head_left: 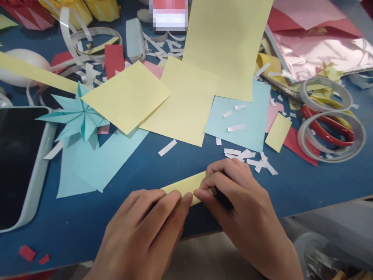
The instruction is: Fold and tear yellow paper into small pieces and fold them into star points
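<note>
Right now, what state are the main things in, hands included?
Left hand: bent, touching yellow strip
Right hand: curled, pinching yellow strip
Yellow strip: partly covered
Phone: screen up, dark
Blue star: folded, points spread
Scissors: partly covered, blade opening unclear
Tape rolls: overlapping the scissors
White scraps: scattered

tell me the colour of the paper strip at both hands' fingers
Pale yellow; the paper strip shows best in the head view.

One phone (20, 167), one blue star (83, 112), two hands (145, 229), two tape rolls (332, 158) at right, two red scraps (27, 252) at lower left.
</note>
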`<state>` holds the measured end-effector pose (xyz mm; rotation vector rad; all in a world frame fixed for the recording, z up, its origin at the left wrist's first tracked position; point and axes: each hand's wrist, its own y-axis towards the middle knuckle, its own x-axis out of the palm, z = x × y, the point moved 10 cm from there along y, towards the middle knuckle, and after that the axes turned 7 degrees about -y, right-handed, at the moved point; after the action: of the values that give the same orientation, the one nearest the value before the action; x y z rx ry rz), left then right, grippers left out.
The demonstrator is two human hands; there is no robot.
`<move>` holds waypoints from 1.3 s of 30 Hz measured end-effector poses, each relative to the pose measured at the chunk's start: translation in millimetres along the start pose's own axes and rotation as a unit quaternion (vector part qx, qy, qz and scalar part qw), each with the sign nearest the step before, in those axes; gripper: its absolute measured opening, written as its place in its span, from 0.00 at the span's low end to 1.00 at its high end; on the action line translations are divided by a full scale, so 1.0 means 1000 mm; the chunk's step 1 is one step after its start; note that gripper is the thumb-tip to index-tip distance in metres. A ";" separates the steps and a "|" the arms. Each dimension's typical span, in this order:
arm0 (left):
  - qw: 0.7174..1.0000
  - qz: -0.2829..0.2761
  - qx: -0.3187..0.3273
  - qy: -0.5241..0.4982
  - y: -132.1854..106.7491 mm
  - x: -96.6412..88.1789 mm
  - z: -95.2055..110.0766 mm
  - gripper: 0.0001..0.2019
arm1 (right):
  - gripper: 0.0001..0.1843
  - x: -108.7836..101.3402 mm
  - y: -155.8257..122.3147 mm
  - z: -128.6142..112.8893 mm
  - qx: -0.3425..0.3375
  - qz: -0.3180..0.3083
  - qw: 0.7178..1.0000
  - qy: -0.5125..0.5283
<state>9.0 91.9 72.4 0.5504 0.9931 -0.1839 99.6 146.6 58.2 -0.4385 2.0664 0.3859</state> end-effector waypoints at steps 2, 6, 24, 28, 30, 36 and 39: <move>1.000 -0.002 0.003 -0.001 -0.001 0.001 0.001 0.10 | 0.10 -0.001 0.000 0.000 0.002 -0.001 1.000 -0.007; 0.998 -0.041 0.041 0.008 -0.008 0.007 0.008 0.12 | 0.02 -0.002 0.000 0.002 0.006 -0.005 1.000 -0.008; 0.991 -0.037 0.057 0.111 -0.013 0.014 0.024 0.22 | 0.08 -0.003 0.000 0.006 0.020 -0.018 1.000 -0.008; 0.990 -0.025 0.063 0.124 -0.014 0.013 0.028 0.20 | 0.08 -0.004 0.000 0.006 0.018 -0.012 1.000 -0.012; 0.990 -0.018 0.066 0.122 -0.014 0.012 0.028 0.19 | 0.08 -0.004 -0.001 0.006 0.017 -0.011 1.000 -0.014; 0.990 -0.013 0.055 0.133 -0.016 0.014 0.028 0.18 | 0.08 0.000 -0.001 0.004 0.016 -0.010 1.000 -0.020; 0.990 -0.011 0.046 0.136 -0.015 0.014 0.029 0.17 | 0.06 0.001 0.000 0.003 0.013 -0.006 1.000 -0.027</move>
<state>32.0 65.6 67.9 0.6617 1.2611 -0.1770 101.3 147.4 56.3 -0.4191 2.0129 0.3592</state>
